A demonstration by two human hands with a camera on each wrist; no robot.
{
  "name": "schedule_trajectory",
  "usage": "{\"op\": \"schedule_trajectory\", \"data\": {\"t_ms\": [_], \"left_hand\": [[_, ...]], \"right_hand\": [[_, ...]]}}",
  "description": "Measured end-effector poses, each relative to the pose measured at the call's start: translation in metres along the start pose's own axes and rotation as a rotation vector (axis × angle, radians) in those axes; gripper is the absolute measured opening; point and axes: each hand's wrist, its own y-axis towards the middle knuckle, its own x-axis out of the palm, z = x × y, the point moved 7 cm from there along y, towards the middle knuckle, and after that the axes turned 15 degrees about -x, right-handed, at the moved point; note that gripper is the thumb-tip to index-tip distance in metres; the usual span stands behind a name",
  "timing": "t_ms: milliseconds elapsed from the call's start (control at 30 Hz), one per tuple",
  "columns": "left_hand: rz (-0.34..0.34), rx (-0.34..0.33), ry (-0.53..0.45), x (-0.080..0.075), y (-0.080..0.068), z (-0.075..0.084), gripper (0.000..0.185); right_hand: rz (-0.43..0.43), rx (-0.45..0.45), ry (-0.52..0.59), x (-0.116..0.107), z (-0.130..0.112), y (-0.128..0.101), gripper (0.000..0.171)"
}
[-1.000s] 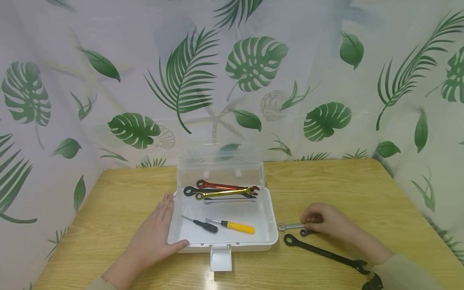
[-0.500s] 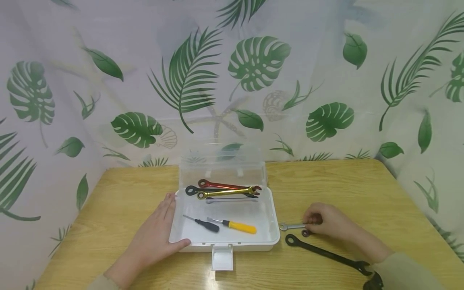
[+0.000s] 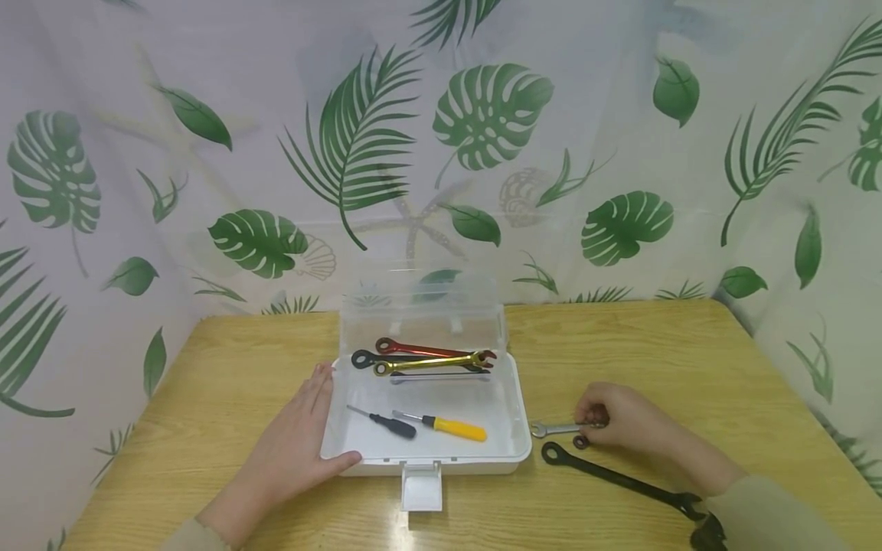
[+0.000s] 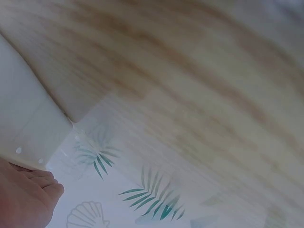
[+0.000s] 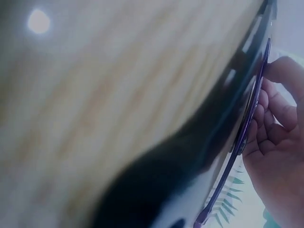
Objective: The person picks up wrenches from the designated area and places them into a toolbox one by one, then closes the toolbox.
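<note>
My left hand point(image 3: 292, 432) lies along the left side of a white toolbox point(image 3: 520, 413), fingers stretched out and the thumb over the front rim; in the left wrist view its fingers point(image 4: 42, 185) sit against the box wall. My right hand point(image 3: 623, 417) is low over the table, right of the box. Its curled fingertips are at a thin purple wrench point(image 5: 251, 107), which they pinch from above; most of it is hidden under the hand in the head view. A silver wrench point(image 3: 554, 430) lies right behind, one end by the fingers.
The box holds red point(image 3: 413, 350), gold point(image 3: 430, 364) and other wrenches at the back, plus a black screwdriver point(image 3: 393, 425) and a yellow one point(image 3: 458, 428). Its clear lid point(image 3: 420, 325) stands raised. A large black wrench point(image 3: 613, 478) lies near my right forearm.
My right fingers have shifted slightly, so more of the silver wrench's right end shows. The left hand and the box keep their places.
</note>
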Motion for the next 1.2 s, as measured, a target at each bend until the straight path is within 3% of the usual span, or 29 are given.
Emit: {"op": "schedule_trajectory", "data": {"t_ms": [233, 833, 1200], "left_hand": [[-0.006, -0.002, 0.002, -0.001, 0.000, 0.000, 0.121], [0.017, 0.000, 0.002, -0.005, -0.001, 0.001, 0.118], [0.031, 0.005, -0.007, -0.004, -0.001, 0.001, 0.118]], "right_hand": [[-0.002, -0.024, -0.004, 0.000, 0.000, 0.003, 0.019], [0.014, -0.002, 0.169, -0.006, 0.007, 0.005, 0.011], [0.091, -0.023, 0.068, -0.030, 0.003, 0.017, 0.013]]}}
